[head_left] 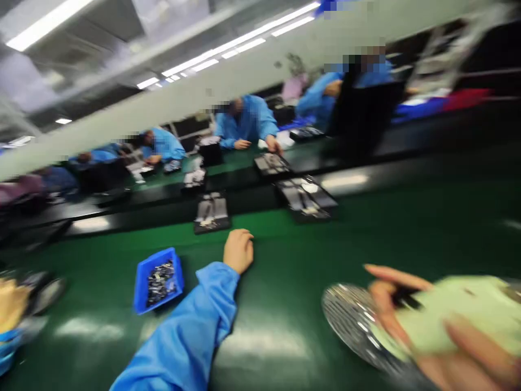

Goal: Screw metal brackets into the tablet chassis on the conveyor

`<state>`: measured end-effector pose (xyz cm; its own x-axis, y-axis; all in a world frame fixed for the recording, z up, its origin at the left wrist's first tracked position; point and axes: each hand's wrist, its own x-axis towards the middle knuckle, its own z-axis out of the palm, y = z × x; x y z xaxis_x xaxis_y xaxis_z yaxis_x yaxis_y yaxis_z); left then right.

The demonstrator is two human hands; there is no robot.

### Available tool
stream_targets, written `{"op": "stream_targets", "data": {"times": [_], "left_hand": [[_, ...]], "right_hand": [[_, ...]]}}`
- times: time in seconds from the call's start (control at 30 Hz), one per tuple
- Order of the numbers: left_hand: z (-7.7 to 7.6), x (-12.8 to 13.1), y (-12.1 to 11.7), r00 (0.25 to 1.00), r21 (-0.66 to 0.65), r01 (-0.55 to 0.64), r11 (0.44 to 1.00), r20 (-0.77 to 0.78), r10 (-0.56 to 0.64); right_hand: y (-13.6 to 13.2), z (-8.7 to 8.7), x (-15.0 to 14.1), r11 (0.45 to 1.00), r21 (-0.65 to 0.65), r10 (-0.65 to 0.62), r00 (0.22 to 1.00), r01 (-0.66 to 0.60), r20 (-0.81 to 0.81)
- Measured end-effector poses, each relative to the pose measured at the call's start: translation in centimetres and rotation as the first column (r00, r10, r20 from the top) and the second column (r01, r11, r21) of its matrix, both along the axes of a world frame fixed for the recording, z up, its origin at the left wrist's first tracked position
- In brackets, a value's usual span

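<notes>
The whole view is tilted. My left hand (239,251), in a blue sleeve, rests curled on the green bench mat (309,260) and holds nothing I can see. Just left of it stands a blue plastic tray (140,282) full of small dark parts. At lower right, my blurred right hand (391,309) grips a pale green cloth (451,315). The cloth lies against a round, ribbed metal disc (350,320), whose far part is hidden behind my fingers.
Black trays holding metal parts (211,213) (305,200) stand along the far side of the mat, beyond a black raised edge. Co-workers in blue coats sit at the bench opposite. A blurred hand in a blue sleeve (10,307) shows at the far left.
</notes>
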<state>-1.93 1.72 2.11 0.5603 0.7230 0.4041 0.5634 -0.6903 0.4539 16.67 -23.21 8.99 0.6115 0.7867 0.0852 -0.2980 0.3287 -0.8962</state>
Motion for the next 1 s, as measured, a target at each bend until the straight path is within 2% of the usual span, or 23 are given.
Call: {"op": "stream_targets", "data": {"times": [0.03,0.07,0.17,0.27,0.37,0.67,1.0], "left_hand": [[0.1,0.1,0.1,1.000,-0.023,0.019,1.000,0.017,-0.019],[0.1,0.2,0.4,0.999,-0.045,0.040,0.998,0.037,-0.038],[-0.6,0.6,1.8,0.991,-0.092,0.106,0.990,0.091,-0.098],[-1.3,0.6,2.4,0.988,0.018,0.137,0.990,0.070,-0.138],[-1.3,0.4,2.2,0.989,0.127,0.141,0.982,0.030,-0.146],[-1.2,0.7,2.0,0.986,0.140,0.165,0.976,0.009,-0.168],[-1.2,0.7,2.0,0.984,0.145,0.177,0.973,0.010,-0.180]], "right_hand": [[0.0,0.6,0.4,1.000,0.013,0.028,0.999,-0.028,0.023],[0.2,1.1,0.8,0.996,0.081,-0.042,0.999,0.039,0.031],[1.5,1.1,1.6,0.985,0.150,-0.094,0.993,0.083,0.072],[2.4,0.2,1.8,0.984,0.164,-0.079,0.994,0.065,0.078],[2.9,-0.4,1.4,0.980,0.170,-0.121,0.985,0.100,0.121],[4.1,-1.1,1.6,0.949,0.210,-0.273,0.945,0.235,0.178],[4.2,-1.7,1.7,0.962,0.208,-0.211,0.963,0.175,0.168]]}}
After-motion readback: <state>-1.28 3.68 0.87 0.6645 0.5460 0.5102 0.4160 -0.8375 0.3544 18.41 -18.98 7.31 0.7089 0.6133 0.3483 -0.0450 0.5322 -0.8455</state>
